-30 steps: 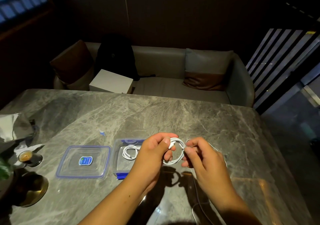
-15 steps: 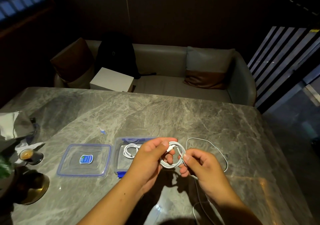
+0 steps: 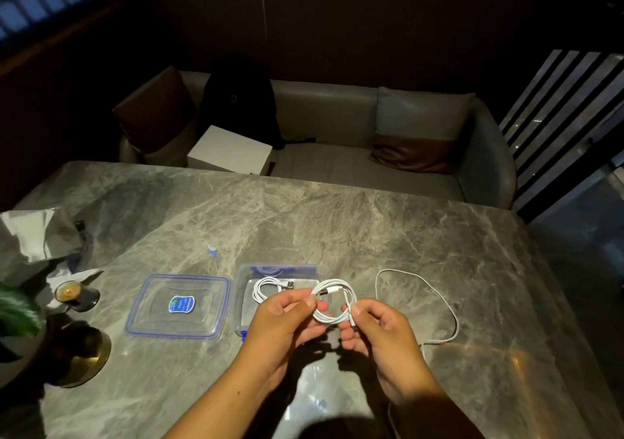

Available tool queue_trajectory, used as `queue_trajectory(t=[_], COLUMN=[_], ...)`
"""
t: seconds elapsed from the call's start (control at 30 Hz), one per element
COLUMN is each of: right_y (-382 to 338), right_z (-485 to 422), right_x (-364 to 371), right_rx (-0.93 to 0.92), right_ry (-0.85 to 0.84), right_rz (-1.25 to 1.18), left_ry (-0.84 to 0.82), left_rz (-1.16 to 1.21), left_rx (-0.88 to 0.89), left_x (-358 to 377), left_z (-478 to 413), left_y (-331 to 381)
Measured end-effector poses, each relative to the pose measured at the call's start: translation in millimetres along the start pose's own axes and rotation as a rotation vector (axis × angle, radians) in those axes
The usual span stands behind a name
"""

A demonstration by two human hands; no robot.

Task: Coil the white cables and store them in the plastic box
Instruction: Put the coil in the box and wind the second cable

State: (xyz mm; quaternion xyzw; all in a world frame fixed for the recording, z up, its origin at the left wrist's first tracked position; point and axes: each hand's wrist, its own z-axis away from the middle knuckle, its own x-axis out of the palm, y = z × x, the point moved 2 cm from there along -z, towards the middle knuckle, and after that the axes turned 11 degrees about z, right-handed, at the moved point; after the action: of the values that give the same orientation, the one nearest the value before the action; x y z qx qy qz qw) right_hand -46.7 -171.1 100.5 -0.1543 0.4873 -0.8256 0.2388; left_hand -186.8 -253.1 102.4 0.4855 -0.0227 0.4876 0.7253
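Observation:
A coiled white cable (image 3: 332, 302) hangs in the air between both hands, just right of the clear plastic box (image 3: 243, 298). My left hand (image 3: 287, 324) pinches the coil's left side between thumb and fingers. My right hand (image 3: 374, 327) pinches its right side and the loose plug end. Inside the box lies another coiled white cable (image 3: 266, 288). A third white cable (image 3: 435, 298) lies loose on the marble table (image 3: 337, 229) to the right of my hands, in a wide loop.
The box's clear lid (image 3: 177, 305) with blue rim and sticker lies left of the box. A small glass cup (image 3: 76, 295), crumpled paper (image 3: 30, 236) and a brass base (image 3: 84, 354) sit at the table's left edge. A sofa (image 3: 337, 155) stands behind the table.
The coil has tightened, its loose tail drawn in. My hands moved slightly left toward the box, and the third cable on the table is now fully in sight.

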Motion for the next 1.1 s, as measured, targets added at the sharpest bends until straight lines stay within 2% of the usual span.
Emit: queue_trajectory(t=[0.2, 0.43, 0.57, 0.67, 0.8, 0.9, 1.0, 1.1], right_y=[20.2, 41.8, 52.8, 59.9, 70.0, 76.5, 78.7, 104.5], right_z=[-25.4, -68.0, -94.5, -114.3, -140.2, -154.7, -165.5, -181.1], right_x=[32.4, 71.0, 87.7, 92.8, 91.1, 92.4, 94.5, 94.8], right_rx=[0.124, 0.366, 0.434, 0.429, 0.398, 0.377, 0.342, 0.392], right_ry=[-0.001, 0.104, 0.161, 0.194, 0.207, 0.223, 0.224, 0.193], right_rz=[0.015, -0.139, -0.142, -0.010, 0.347, 0.498, 0.585, 0.562], left_ry=[0.141, 0.218, 0.291, 0.348, 0.386, 0.413, 0.455, 0.475], left_rz=[0.002, -0.191, -0.225, -0.212, -0.235, -0.251, -0.241, -0.255], left_rx=[0.008, 0.071, 0.075, 0.041, 0.011, 0.011, 0.002, 0.004], left_x=[-34.2, -56.2, -66.8, -75.6, -86.0, -92.3, -98.3, -101.6], left_z=[-22.0, -63.2, -92.1, -111.6, -132.0, -145.3, -157.6, -165.7], left_y=[-1.1, 9.9, 8.3, 1.9, -9.8, -17.4, -23.9, -31.0])
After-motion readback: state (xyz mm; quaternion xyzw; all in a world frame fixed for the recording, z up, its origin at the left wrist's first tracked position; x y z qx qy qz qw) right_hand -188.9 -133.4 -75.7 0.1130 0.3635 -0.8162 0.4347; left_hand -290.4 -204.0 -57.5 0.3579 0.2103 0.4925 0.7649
